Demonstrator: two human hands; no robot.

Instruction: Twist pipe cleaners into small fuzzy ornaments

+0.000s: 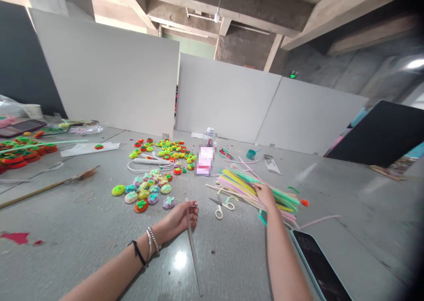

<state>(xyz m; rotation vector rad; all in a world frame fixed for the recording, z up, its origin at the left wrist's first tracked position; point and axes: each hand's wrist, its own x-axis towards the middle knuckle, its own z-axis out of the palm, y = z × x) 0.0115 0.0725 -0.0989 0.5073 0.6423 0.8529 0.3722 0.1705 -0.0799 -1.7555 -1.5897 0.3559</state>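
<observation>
Right hand (264, 196) on pipe-cleaners (239, 184), bottle (210, 138) beyond

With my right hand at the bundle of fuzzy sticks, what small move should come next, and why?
I'd probably pinch one stick with the right hand and ease it free. Its fingers are at the bundle, where many sticks overlap, so a gentle pull seems wise; the left hand has only a thin grey strip at it.

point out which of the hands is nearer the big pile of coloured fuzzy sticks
Right. The right hand touches the coloured fuzzy sticks; the left hand is apart from them, left of the scissors.
</observation>
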